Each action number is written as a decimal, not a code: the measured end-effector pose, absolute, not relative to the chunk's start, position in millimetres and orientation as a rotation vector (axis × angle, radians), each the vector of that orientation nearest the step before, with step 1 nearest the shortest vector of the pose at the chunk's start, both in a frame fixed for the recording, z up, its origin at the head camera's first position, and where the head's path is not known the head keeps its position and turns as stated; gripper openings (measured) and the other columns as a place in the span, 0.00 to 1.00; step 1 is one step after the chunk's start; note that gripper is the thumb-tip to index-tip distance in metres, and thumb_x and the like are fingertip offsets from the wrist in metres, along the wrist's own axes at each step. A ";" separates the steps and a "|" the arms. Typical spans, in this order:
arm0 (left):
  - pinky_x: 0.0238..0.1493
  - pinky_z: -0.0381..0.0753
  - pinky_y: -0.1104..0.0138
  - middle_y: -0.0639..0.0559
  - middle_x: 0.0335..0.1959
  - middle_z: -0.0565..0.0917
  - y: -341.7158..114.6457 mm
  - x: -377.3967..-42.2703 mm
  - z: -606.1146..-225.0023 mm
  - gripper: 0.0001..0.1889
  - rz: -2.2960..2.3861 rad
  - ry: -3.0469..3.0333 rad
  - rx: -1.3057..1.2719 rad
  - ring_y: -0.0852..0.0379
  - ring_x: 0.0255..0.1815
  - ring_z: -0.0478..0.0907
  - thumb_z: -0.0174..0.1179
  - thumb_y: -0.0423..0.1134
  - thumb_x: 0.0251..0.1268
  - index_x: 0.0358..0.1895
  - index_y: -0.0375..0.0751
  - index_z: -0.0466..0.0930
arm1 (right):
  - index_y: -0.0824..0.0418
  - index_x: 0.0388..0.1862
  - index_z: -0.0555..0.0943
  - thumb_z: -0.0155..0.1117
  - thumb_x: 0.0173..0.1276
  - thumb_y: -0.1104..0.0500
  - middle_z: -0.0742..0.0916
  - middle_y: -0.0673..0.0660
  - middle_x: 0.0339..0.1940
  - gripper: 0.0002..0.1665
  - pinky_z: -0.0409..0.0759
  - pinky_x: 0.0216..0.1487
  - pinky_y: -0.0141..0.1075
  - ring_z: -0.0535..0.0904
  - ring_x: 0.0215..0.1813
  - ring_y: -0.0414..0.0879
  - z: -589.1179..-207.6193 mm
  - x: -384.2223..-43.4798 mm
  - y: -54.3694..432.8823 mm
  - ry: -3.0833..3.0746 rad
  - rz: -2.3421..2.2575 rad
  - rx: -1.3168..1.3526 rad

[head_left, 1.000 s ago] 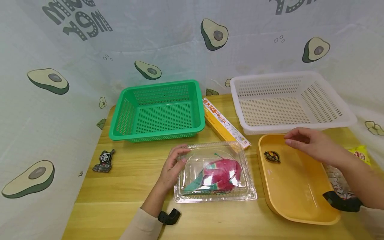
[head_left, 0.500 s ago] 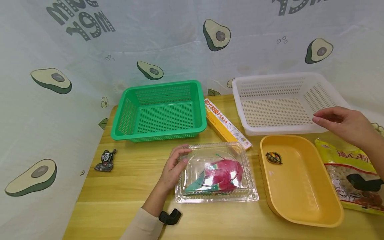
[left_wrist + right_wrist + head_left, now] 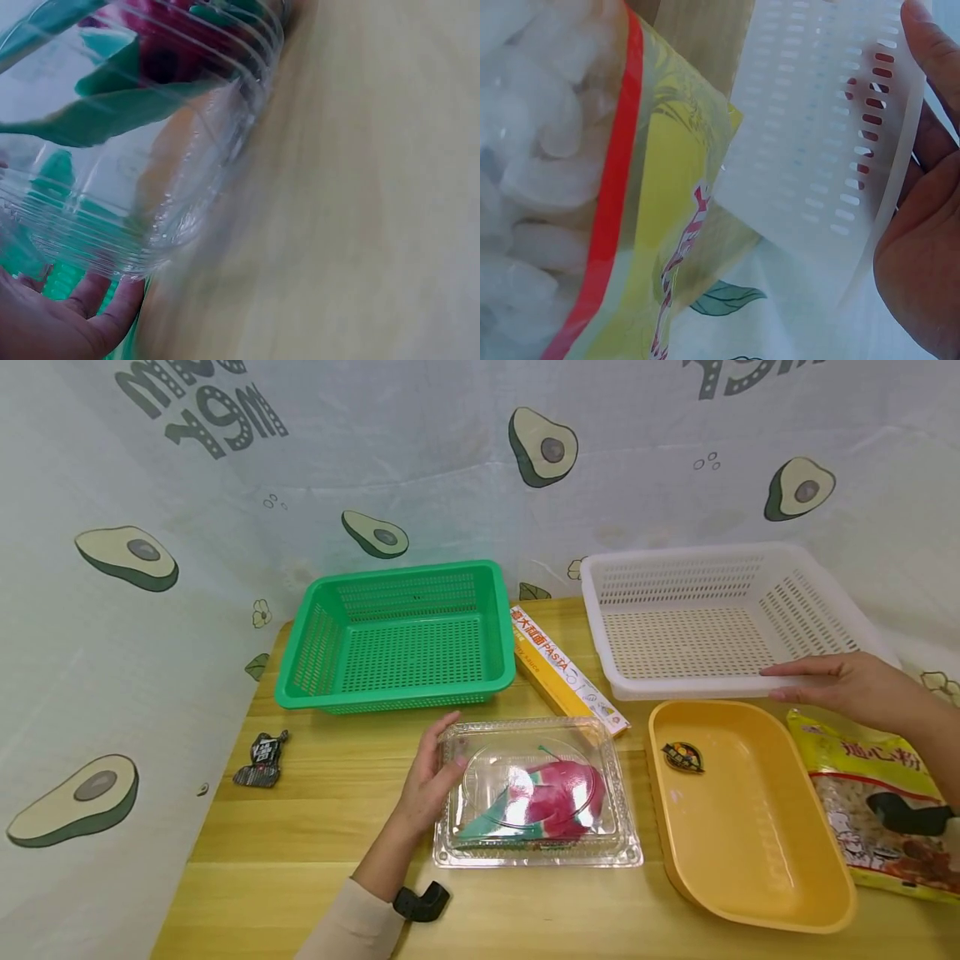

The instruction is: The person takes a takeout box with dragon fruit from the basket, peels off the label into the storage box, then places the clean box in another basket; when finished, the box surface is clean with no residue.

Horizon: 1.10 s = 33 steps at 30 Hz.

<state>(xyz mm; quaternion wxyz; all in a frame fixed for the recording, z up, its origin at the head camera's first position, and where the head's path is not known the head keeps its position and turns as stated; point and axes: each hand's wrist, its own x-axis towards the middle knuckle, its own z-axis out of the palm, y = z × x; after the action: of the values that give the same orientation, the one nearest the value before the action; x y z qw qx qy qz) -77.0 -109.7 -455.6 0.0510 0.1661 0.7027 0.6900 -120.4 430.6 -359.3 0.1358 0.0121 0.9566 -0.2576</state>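
My left hand [image 3: 427,785] lies along the left edge of a clear plastic box [image 3: 536,862], thumb on the lid's edge and fingers extended beside its corner. Inside the lidded box is a pink fruit-like thing [image 3: 558,793] with green leaf-like parts. At the white basket [image 3: 675,687], my right hand [image 3: 862,693] grips the front rim near its right corner. In the right wrist view the thumb is outside the wall, while reddish fingers show through the slots from inside. A yellow pasta bag [image 3: 873,768] lies below the right hand and wrist.
A yellow tub [image 3: 750,835] stands between the box and the bag, a small dark packet [image 3: 682,757] in it. A green basket [image 3: 397,697] is at the back left. A pasta carton [image 3: 566,672] lies between the baskets; a black packet [image 3: 261,760] is far left.
My right hand has moved right, away from over the yellow tub, and come down onto the white basket's rim. The left fingers have slid off the lid to the box's left side.
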 end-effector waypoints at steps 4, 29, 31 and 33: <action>0.73 0.63 0.35 0.32 0.79 0.56 -110.0 -76.5 -454.3 0.38 2.059 2.115 0.349 0.31 0.77 0.63 0.53 0.39 0.72 0.82 0.45 0.48 | 0.70 0.71 0.73 0.65 0.72 0.40 0.76 0.81 0.66 0.41 0.87 0.45 0.58 0.81 0.52 0.67 -358.6 -121.7 431.1 2.776 -0.719 0.025; 0.76 0.59 0.37 0.40 0.72 0.71 -103.8 -71.0 -424.4 0.25 1.973 2.204 0.248 0.38 0.77 0.64 0.48 0.38 0.78 0.75 0.43 0.63 | 0.69 0.72 0.71 0.62 0.73 0.36 0.76 0.81 0.65 0.44 0.73 0.53 0.75 0.71 0.61 0.80 -360.7 -123.5 435.0 2.752 -0.657 0.045; 0.78 0.53 0.35 0.41 0.76 0.68 -104.9 -71.6 -418.2 0.25 1.951 2.230 0.214 0.38 0.81 0.58 0.49 0.39 0.78 0.75 0.45 0.64 | 0.70 0.72 0.71 0.62 0.73 0.36 0.76 0.81 0.65 0.44 0.73 0.53 0.74 0.71 0.61 0.80 -360.5 -123.3 434.7 2.754 -0.658 0.043; 0.79 0.48 0.34 0.40 0.80 0.62 -106.2 -72.0 -410.8 0.25 1.920 2.258 0.194 0.38 0.83 0.52 0.49 0.40 0.79 0.75 0.47 0.63 | 0.70 0.72 0.71 0.62 0.73 0.36 0.76 0.82 0.65 0.45 0.73 0.53 0.75 0.71 0.61 0.81 -359.9 -123.1 434.5 2.755 -0.652 0.041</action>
<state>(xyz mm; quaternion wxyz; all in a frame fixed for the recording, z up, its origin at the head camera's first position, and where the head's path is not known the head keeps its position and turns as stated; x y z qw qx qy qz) -72.0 -106.2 -410.8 0.0855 0.0651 0.7574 0.6440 -123.1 434.5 -359.9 0.1545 0.0142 0.9613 -0.2277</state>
